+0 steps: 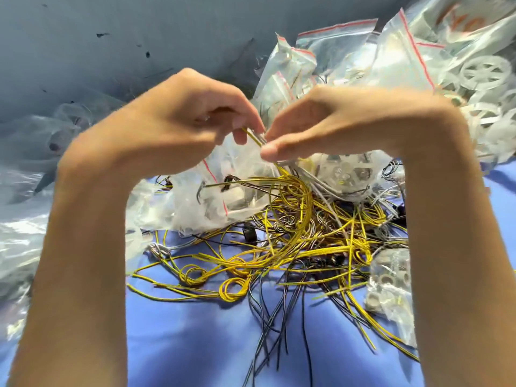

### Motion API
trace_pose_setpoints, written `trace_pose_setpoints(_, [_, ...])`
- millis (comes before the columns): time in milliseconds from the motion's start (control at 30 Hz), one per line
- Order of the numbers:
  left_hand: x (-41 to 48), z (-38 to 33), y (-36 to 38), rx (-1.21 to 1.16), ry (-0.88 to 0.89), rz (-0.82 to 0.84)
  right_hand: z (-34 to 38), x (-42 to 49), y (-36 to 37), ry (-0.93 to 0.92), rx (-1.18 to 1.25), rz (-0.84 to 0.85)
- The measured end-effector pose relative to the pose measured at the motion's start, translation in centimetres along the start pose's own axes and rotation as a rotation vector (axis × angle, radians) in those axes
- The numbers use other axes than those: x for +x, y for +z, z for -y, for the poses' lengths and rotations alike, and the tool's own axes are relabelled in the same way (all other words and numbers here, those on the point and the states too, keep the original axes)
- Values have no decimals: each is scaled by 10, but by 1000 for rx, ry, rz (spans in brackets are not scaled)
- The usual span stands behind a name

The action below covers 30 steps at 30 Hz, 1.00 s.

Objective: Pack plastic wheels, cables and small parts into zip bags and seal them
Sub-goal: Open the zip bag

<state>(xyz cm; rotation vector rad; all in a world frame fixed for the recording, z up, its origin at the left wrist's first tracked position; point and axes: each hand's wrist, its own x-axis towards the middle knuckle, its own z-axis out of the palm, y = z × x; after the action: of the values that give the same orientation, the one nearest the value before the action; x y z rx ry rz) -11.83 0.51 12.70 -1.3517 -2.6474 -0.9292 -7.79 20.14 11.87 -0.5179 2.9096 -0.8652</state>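
Yellow cables hang in a loose loop from the person's fingertips at the middle of the view and run down into a tangle of more yellow cables and thin black wires spread over a blue cloth. Both forearms rise from the lower corners and the wrists bend sharply inward, so the two hands meet knuckles-up above the tangle. The right hand has its fingers drawn together, and its thumb presses from below to pinch the looped strands just where they leave the fingers. The left hand is curled, fingertips pointing down and toward the right hand, gripping the crumpled top edge of a clear zip bag with a red stripe. The upper end of a yellow strand also shows at those fingertips, though whether they hold it too cannot be told. The zip bag sags below the left hand, its lower part resting on the cloth beside the tangle, with dark and pale small parts inside. Behind the hands, at upper right, lies a heap of filled bags, and white spoked wheels show through the plastic. Another small bag of parts lies against the right forearm.
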Motion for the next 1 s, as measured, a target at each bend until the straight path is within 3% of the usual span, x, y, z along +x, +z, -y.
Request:
trace_pose_setpoints(133, [-3, 1, 0, -23, 5, 10, 0, 3, 1, 55, -80, 87])
trace_pose_setpoints(300, [-5, 3, -3, -54, 0, 21, -5, 2, -1, 78, -171, 73])
trace_pose_setpoints(500, [-7, 5, -4, -68, -48, 177, -13, 4, 4, 120, 14, 108])
trace_pose_setpoints(667, [-10, 5, -2, -76, -82, 272, -13, 2, 0, 92, -45, 72])
trace_pose_setpoints(1000, [-10, -10, 5, -159, -110, 159, -10, -4, -9, -42, 52, 108])
